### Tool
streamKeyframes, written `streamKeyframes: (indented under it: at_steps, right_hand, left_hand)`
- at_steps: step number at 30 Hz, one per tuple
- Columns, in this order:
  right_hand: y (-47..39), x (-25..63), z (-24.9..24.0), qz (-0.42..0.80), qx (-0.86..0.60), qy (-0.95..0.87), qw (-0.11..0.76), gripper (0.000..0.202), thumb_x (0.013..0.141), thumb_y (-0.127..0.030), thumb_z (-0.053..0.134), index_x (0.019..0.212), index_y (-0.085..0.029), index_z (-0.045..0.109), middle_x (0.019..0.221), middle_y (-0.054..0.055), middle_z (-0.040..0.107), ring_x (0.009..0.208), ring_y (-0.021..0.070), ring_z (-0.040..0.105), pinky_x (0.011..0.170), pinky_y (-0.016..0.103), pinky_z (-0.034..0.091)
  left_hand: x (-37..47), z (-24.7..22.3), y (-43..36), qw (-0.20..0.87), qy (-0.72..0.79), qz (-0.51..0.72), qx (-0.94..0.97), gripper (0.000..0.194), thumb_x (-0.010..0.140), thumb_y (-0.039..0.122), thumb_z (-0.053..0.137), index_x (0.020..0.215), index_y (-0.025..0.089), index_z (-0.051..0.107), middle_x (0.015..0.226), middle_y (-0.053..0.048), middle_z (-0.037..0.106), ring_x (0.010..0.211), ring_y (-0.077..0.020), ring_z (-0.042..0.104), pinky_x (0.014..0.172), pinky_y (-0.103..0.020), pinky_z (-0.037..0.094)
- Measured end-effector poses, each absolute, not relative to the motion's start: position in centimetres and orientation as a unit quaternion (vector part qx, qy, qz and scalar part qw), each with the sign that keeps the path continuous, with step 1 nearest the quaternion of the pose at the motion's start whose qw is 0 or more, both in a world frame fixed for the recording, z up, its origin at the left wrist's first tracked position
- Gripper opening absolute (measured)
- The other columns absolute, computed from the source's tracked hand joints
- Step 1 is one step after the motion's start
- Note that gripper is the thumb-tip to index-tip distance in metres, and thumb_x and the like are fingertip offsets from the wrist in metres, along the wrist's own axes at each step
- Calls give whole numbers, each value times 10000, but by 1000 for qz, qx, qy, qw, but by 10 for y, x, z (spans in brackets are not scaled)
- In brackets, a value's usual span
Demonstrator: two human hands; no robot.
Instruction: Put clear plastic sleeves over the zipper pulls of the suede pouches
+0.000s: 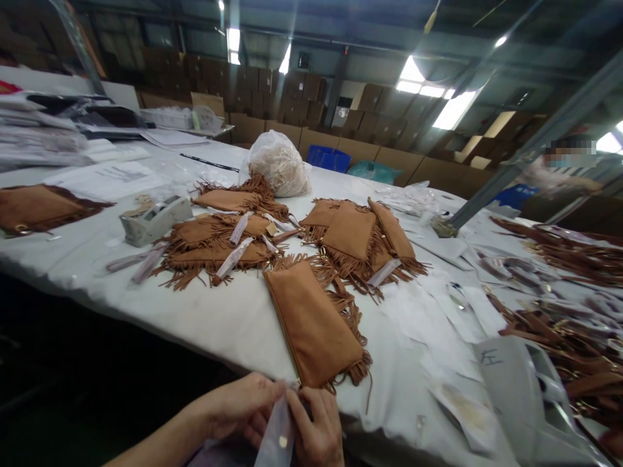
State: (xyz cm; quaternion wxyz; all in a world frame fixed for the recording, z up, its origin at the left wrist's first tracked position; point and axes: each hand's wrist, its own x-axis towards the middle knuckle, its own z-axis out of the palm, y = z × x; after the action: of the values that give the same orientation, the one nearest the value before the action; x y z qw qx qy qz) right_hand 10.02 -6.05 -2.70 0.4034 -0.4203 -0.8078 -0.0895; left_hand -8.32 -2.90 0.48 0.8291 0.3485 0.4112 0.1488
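One translucent, long, narrow plastic sleeve (278,436), at the near table edge: your left hand (248,405) and right hand (315,425), two, pinch its top. One flat brown leather fringed pouch (314,321), rectangular, lies just beyond.

Smooth, matt tan leather-look pouch (316,324) at six o'clock, rough suede-like brown fringe (350,318) along it, clear glossy plastic sleeve (277,434) below.
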Motion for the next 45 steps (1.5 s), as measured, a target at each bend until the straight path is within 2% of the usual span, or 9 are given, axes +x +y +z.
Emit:
streamKeyframes:
  at_steps: [2,5,13,22,29,36,40,43,45]
  right_hand:
    - [-64,102,-32,-84,-443,-798,400,267,888,-124,477,1102,-168,631,901,108,624,813,204,589,707,338,502]
    - [-68,110,-41,-81,-529,-749,390,301,877,-228,536,1159,-140,595,984,148,608,893,254,587,747,395,510]
    - [-72,110,-32,110,-521,-757,379,235,892,-185,468,1077,-169,612,883,98,605,788,193,616,694,292,529]
    - [-76,115,-20,262,-503,-735,371,195,872,-164,484,990,-180,639,824,62,573,773,171,593,693,260,495]
    - [-72,118,-18,283,-488,-740,366,209,871,-179,493,979,-190,671,791,54,571,746,168,583,665,258,493]
    - [-71,118,-15,281,-480,-747,364,211,874,-177,486,963,-192,678,794,58,581,740,165,588,668,260,504]
    - [-71,119,-14,278,-474,-754,360,212,873,-179,495,983,-189,675,801,63,581,747,170,596,675,263,512]
    - [-71,121,-15,275,-468,-759,359,206,873,-177,497,989,-190,667,801,61,584,743,170,600,666,259,514]
    - [-71,122,-17,266,-468,-762,359,199,871,-178,503,990,-191,661,805,62,589,740,170,604,666,261,516]
  left_hand:
    - [-80,-2,-35,812,410,156,384,445,628,540,718,722,124,590,605,8,547,481,-87,442,481,-204,334]
    - [-77,-13,-39,760,434,204,438,306,666,399,687,623,134,540,546,46,463,488,-68,337,483,-199,248]
    - [-109,13,-38,722,366,181,558,137,743,261,577,674,146,547,622,35,500,594,-104,426,564,-202,316]
    - [-105,-26,-64,688,444,209,534,301,805,334,497,600,132,582,567,-4,583,528,-115,484,531,-214,328]
    - [-87,-29,-57,654,502,233,515,392,786,455,505,546,146,537,439,23,496,412,-100,420,437,-213,289]
    - [-80,-24,-50,667,511,251,481,348,730,459,564,589,141,559,430,54,422,382,-79,350,392,-206,262]
    - [-74,-15,-43,693,524,235,435,315,679,417,615,732,109,658,532,19,537,401,-76,382,391,-199,239]
    - [-68,-12,-37,690,559,225,401,250,625,351,646,691,111,666,546,-8,589,425,-98,442,411,-205,255]
    - [-65,-13,-35,682,575,229,391,193,597,307,647,627,116,651,481,13,540,411,-96,420,418,-212,249]
